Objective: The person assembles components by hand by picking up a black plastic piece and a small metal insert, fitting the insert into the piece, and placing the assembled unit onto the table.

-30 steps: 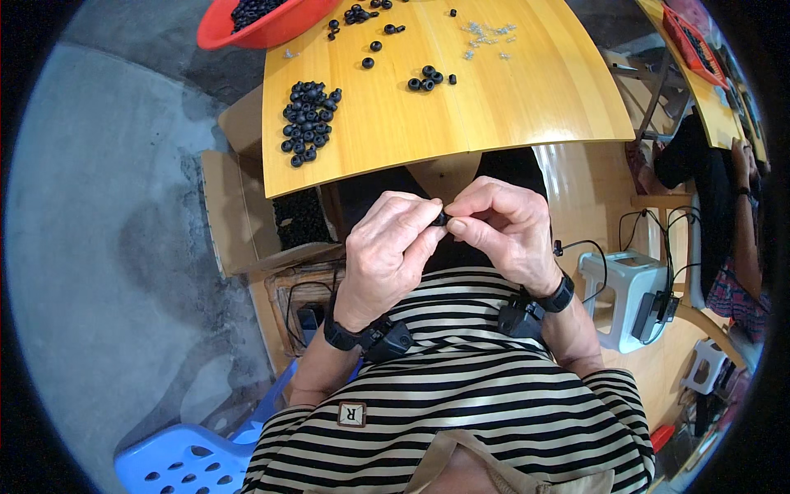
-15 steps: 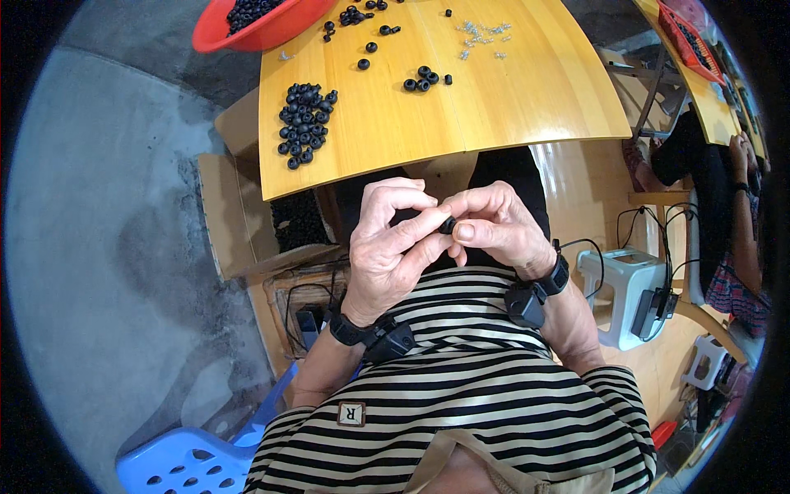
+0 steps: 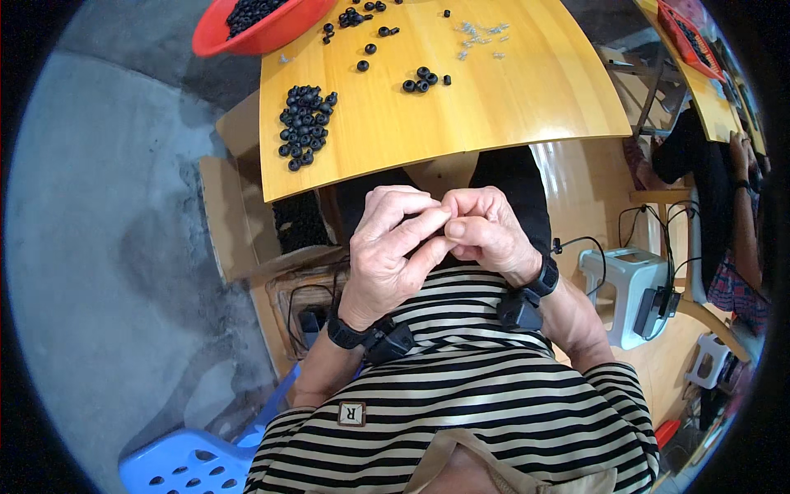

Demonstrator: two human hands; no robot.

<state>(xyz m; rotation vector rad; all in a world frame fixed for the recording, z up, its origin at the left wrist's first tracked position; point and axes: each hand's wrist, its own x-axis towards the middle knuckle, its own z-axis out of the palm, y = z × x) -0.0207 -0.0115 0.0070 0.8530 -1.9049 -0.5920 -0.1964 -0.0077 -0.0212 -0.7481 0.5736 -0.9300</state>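
Carefully paired, the left hand [image 3: 393,249] and right hand [image 3: 492,239] meet fingertip to fingertip at the frame's centre.
Both are pinched, apparently on a small black part that the fingers hide; the grip would probably go best with one hand steadying while the other works lightly. On the table [image 3: 527,107], upper centre, sit one cluster of four round black pieces [image 3: 422,86] and one tiny cylinder [image 3: 447,80] beside it. Upper left: one red basin [image 3: 304,25] and one black pile [image 3: 304,119], too crowded to count surely; the pale bits [image 3: 476,38] likewise.
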